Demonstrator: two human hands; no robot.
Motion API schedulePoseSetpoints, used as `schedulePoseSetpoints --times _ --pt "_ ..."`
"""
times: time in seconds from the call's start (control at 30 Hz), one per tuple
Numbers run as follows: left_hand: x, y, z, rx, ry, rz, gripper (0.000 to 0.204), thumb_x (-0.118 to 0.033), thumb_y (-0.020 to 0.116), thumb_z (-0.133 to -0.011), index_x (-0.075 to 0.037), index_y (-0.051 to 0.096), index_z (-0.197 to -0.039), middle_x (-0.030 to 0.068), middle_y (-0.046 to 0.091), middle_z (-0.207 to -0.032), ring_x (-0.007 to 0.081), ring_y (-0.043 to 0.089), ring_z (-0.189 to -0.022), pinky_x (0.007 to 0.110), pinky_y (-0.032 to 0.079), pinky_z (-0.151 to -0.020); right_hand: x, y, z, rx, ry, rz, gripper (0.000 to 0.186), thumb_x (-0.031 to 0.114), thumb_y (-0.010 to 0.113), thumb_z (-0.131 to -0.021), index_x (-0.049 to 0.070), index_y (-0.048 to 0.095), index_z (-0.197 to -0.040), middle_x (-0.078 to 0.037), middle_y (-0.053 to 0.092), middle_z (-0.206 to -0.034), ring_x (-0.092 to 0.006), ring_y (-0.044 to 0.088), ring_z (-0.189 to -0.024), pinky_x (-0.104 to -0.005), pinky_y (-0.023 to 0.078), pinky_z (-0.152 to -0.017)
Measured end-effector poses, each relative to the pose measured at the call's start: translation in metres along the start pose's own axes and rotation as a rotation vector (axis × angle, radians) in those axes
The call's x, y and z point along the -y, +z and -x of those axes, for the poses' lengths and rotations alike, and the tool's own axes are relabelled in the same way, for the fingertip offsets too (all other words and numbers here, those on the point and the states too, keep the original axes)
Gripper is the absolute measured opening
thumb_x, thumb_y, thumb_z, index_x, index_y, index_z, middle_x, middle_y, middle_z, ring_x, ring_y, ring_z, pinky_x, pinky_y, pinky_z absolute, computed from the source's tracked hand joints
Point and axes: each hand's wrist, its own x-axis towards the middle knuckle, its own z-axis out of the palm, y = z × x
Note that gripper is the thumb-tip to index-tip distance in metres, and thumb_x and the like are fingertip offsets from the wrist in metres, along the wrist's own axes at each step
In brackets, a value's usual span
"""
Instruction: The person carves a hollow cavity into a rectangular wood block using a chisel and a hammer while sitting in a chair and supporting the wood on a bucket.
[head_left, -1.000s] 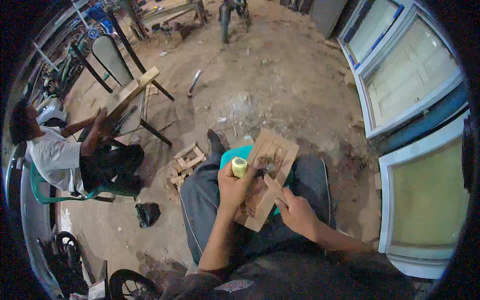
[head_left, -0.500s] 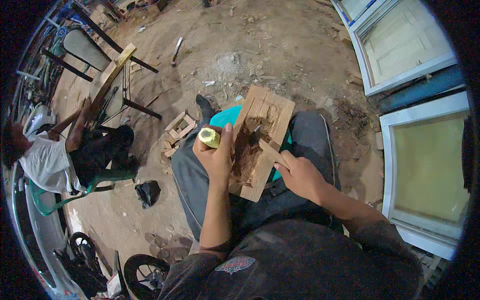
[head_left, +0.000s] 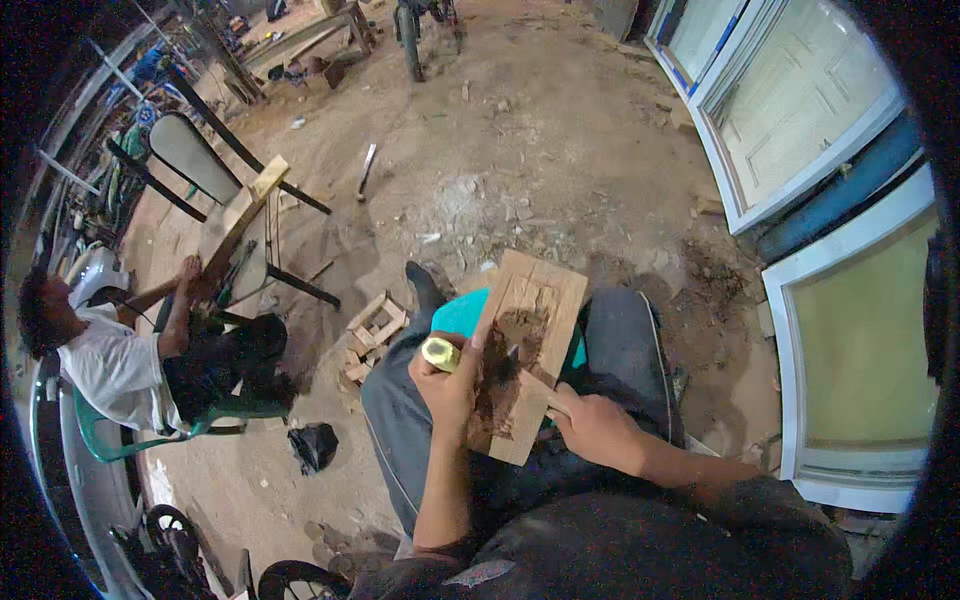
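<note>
A light brown wooden board (head_left: pixel 561 298) lies slanted across my lap, with a rough dark hollow cut into its middle. My left hand (head_left: pixel 452 398) is closed round a yellow-handled chisel (head_left: pixel 440 353) at the board's left edge. The handle's battered end faces up; its blade is hidden below. In my right hand (head_left: pixel 603 434), shut on its wooden handle, is a hammer (head_left: pixel 540 388). Its small metal head is over the hollow, apart from the chisel's handle. Under the board shows a teal surface (head_left: pixel 461 314).
At left a person in a white shirt (head_left: pixel 118 378) sits on a green chair (head_left: pixel 100 432), hands at a long wood piece (head_left: pixel 238 212) on an upturned chair. Wood scraps (head_left: pixel 378 320) and a black plastic bag (head_left: pixel 314 446) lie nearby. White-framed panels (head_left: pixel 780 330) stand at right.
The view has tilted up, so the board and my hands sit lower in it. My grip on the chisel and hammer is the same. The seated person's hands have shifted along the wood.
</note>
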Motion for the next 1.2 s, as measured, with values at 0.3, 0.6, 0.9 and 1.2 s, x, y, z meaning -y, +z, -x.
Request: schedulePoseSetpoints --times 0.3,0.6,0.9,1.2 --pt "0.002 -0.004 -0.003 0.031 -0.017 0.037 0.02 -0.006 0.074 -0.078 -0.002 0.057 -0.069 -0.0027 0.054 -0.06 0.0037 0.045 -0.052 0.021 0.035 -0.047 0.007 -0.011 -0.005 -0.066 -0.047 0.004 0.025 0.021 0.053 -0.091 -0.001 0.046 -0.1 -0.026 0.06 -0.068 -0.0452 0.061 -0.064 -0.0551 0.049 -0.057" --pt "0.003 -0.003 -0.006 0.035 0.029 -0.006 0.02 -0.007 0.073 -0.08 -0.003 0.057 -0.069 -0.0036 0.053 -0.059 0.003 0.045 -0.05 0.02 0.034 -0.046 0.002 0.003 0.0 -0.014 -0.007 0.03 0.026 0.019 0.054 -0.089 -0.002 0.046 -0.102 -0.027 0.061 -0.069 -0.0455 0.061 -0.063 -0.0555 0.049 -0.059" --pt "-0.008 -0.003 -0.001 0.074 -0.017 -0.04 0.022 -0.01 0.073 -0.081 -0.005 0.056 -0.068 -0.0049 0.052 -0.059 0.0024 0.045 -0.052 0.02 0.034 -0.047 -0.002 -0.003 -0.004 0.009 -0.043 0.023 0.033 0.016 0.054 -0.088 -0.003 0.045 -0.113 -0.028 0.061 -0.071 -0.0466 0.061 -0.065 -0.0559 0.049 -0.061" --pt "-0.007 -0.005 -0.002 0.081 -0.046 -0.004 0.023 -0.011 0.074 -0.081 -0.005 0.056 -0.068 -0.0051 0.052 -0.059 0.0026 0.044 -0.052 0.021 0.033 -0.047 0.002 0.003 -0.004 0.015 -0.022 -0.043 0.03 0.014 0.053 -0.088 -0.004 0.044 -0.11 -0.03 0.06 -0.072 -0.0478 0.06 -0.068 -0.056 0.048 -0.062"
